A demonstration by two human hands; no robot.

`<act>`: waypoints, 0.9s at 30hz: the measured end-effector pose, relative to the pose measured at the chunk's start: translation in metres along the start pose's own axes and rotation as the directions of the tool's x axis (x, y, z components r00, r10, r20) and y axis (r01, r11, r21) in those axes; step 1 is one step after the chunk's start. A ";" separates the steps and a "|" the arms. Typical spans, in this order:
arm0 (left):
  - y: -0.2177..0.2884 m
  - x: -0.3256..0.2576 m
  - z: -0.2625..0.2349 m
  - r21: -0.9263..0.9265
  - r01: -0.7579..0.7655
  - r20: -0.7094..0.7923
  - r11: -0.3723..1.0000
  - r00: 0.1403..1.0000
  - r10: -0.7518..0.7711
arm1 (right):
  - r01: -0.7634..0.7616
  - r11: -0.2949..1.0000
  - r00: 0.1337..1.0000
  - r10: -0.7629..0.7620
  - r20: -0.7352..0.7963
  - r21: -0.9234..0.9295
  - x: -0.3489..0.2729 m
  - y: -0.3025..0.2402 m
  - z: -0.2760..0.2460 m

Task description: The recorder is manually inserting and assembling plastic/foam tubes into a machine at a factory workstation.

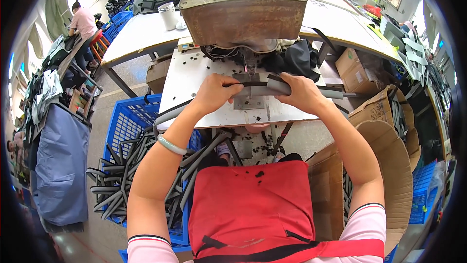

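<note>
A grey strap with a black edge [259, 89] lies across the front of the sewing machine [243, 20], under its needle area [250, 66]. My left hand [217, 93] is closed in a pinch at the strap, left of the needle. On the other side, my right hand [300, 94] grips a grey piece of it, thumb in front and fingers behind. More strap trails from both hands, over the table's left edge and out to the right. Below the strap is a metal plate [249, 103] set in the white tabletop [182, 80].
Many similar straps fill a blue crate [127, 110] at my left. Cardboard boxes [389, 166] stand at my right. Black fabric [297, 61] is bunched beside the machine, and small black scraps dot the table. A person [83, 22] sits far left.
</note>
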State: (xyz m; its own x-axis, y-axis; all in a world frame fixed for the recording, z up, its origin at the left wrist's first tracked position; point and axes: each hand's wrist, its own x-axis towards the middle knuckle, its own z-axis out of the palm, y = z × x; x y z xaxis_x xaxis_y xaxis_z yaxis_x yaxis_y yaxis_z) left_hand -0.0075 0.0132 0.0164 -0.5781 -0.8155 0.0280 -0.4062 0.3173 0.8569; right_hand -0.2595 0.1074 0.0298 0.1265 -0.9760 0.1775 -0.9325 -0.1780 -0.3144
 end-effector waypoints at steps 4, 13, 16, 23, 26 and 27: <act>0.002 0.007 -0.002 -0.015 -0.010 0.007 1.000 1.000 0.010 | -0.023 1.000 0.999 0.022 0.028 0.021 0.004 -0.001 -0.008; -0.015 0.017 -0.005 -0.159 -0.007 -0.074 0.987 0.997 -0.005 | -0.082 0.995 0.993 0.085 -0.078 0.049 0.010 0.010 -0.004; -0.016 0.002 -0.008 0.090 -0.129 -0.108 0.988 0.984 0.139 | -0.090 0.995 0.993 0.092 -0.075 0.039 -0.011 -0.002 0.004; 0.043 -0.032 0.043 0.142 -0.146 0.221 0.979 0.969 0.113 | 0.611 0.665 0.713 -0.698 -0.067 -0.429 -0.054 -0.136 0.111; 0.039 -0.035 0.057 -0.036 -0.230 0.097 0.973 0.968 0.232 | 0.403 0.820 0.895 -0.445 -0.010 -0.407 -0.044 -0.145 0.137; 0.036 -0.036 0.060 -0.034 -0.227 0.093 0.973 0.969 0.229 | 0.394 0.811 0.873 -0.477 -0.098 -0.433 -0.042 -0.143 0.139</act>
State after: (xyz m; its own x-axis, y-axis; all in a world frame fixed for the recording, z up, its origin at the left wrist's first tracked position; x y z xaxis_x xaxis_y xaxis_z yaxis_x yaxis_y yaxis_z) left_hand -0.0440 0.0835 0.0156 -0.7192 -0.6722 0.1758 -0.2402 0.4779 0.8449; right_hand -0.0842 0.1565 -0.0622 0.5222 -0.7549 0.3968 -0.8525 -0.4747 0.2188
